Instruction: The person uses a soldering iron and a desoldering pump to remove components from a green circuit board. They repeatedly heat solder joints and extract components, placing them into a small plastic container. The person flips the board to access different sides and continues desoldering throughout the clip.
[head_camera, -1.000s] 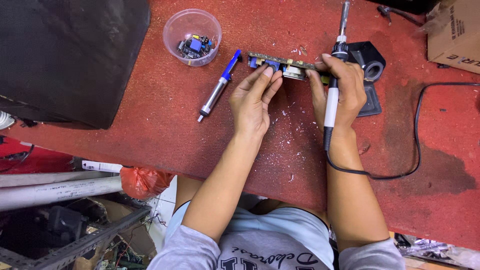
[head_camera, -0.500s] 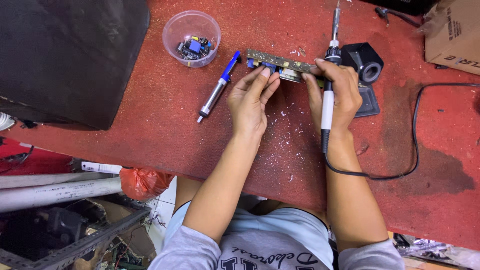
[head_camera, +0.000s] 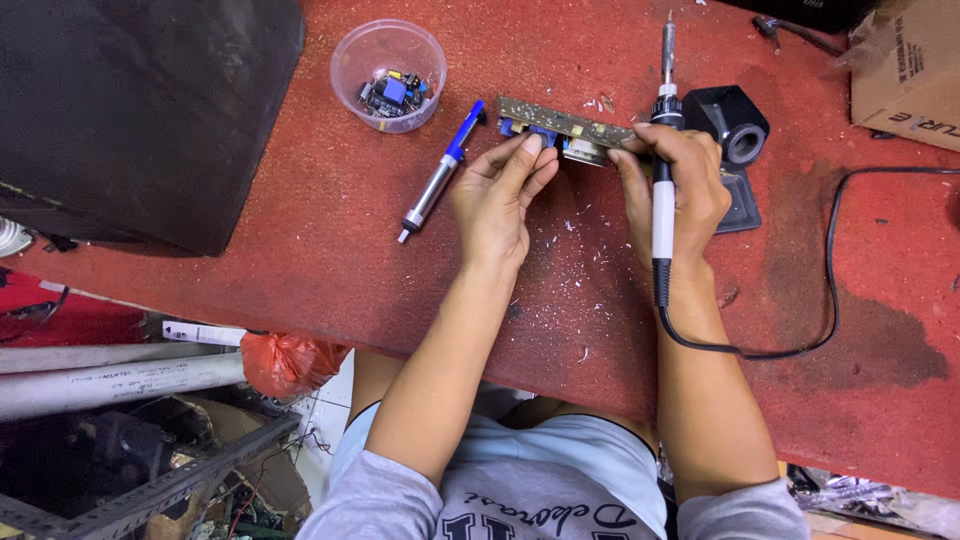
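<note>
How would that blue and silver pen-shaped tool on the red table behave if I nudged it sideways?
The pen-shaped tool looks round-bodied and lies flat on the red table, so it would probably roll. Its slim barrel suggests light weight and stiffness. The clear tub sits close, so it might bump that.

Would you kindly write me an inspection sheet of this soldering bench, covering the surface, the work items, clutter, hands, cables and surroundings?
Surface: red bench top, worn, dark stains, pale flecks scattered near the hands.
Job's things: narrow circuit board held on edge; soldering iron, tip pointing away.
Clutter: blue and silver desoldering pump; clear plastic cup with small components; black iron stand; cardboard box.
Grippers: left hand pinches the board; right hand holds iron and board end.
Cables: black cord loops from the iron.
Surroundings: black case, pale pipes, red bag.
</note>
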